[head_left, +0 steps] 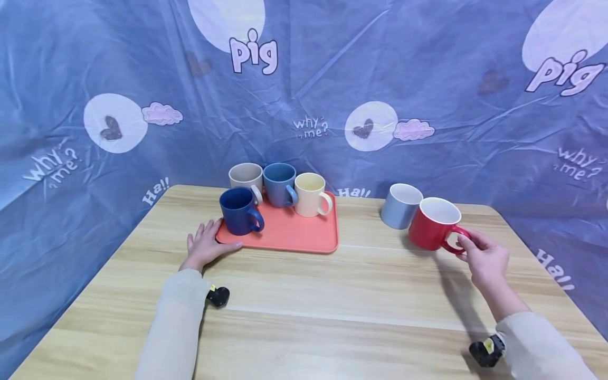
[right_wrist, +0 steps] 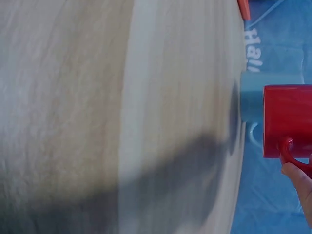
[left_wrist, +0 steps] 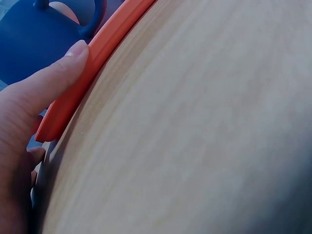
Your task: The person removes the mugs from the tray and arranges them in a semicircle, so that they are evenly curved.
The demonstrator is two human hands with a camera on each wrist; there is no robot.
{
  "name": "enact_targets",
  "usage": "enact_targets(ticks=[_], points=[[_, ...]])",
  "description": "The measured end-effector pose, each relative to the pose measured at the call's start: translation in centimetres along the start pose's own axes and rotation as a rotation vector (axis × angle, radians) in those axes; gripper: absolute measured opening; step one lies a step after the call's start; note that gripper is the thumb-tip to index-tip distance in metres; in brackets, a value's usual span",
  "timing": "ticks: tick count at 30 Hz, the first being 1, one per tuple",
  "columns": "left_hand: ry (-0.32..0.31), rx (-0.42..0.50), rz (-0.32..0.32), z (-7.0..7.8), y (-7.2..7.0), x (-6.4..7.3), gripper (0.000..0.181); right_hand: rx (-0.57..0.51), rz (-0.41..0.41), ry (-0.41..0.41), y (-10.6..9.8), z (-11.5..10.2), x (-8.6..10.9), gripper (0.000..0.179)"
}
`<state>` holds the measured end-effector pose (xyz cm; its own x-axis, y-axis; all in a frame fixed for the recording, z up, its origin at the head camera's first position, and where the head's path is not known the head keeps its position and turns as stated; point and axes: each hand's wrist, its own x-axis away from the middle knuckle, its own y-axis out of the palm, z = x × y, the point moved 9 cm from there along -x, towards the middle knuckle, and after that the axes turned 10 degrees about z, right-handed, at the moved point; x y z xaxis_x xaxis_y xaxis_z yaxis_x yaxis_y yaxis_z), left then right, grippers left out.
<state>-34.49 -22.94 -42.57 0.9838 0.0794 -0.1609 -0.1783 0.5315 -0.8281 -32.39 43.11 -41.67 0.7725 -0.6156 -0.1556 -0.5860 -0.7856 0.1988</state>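
My right hand pinches the handle of a red mug with a white inside. The mug is held upright above the table in the right wrist view, its base clear of the wood. Just behind and left of it stands a light blue mug. My left hand rests at the near left corner of a coral tray, fingers spread along its side and thumb against the front rim. Nearest that hand on the tray is a dark blue mug; the thumb lies beside it.
Along the tray's back stand a grey mug, a mid-blue mug and a cream mug. Beneath everything is a wooden table, with a printed blue cloth hanging behind it.
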Motion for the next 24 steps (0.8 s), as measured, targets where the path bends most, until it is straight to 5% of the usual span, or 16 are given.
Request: enact_targets(ticks=[12, 24], points=[[-0.003, -0.005, -0.003, 0.2, -0.1, 0.0, 0.104, 0.142, 0.047, -0.013, -0.3, -0.4, 0.3, 0.013], [-0.005, 0.004, -0.004, 0.2, -0.1, 0.1, 0.102, 0.090, 0.048, 0.085, 0.6, -0.7, 1.8, 0.011]])
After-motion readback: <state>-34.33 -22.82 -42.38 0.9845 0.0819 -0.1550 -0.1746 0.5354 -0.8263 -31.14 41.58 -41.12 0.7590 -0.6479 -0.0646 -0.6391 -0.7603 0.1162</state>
